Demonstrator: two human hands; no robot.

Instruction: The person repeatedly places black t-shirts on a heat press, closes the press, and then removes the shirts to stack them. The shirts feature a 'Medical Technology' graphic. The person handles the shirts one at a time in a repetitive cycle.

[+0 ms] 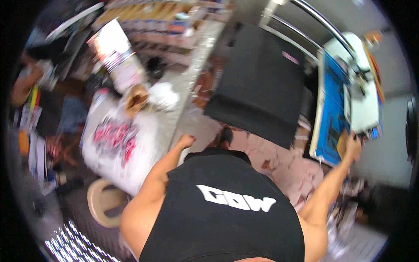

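Observation:
My left hand hangs by the edge of the plastic-covered table, its fingers curled and nothing visible in them. My right hand is at the near end of a blue screen-printing frame with a pale border. A yellowish flat piece shows beside that hand; whether I grip it or the machine behind is unclear. Between my hands and farther forward lies a black fabric-like sheet on a flat support, with a small pink mark near its far right corner.
Pink and black pieces lie on white covering at the left, near a brown paper bag and white crumpled material. A beige plastic chair stands nearby. Another person's arm shows at far left. Metal rails rise ahead.

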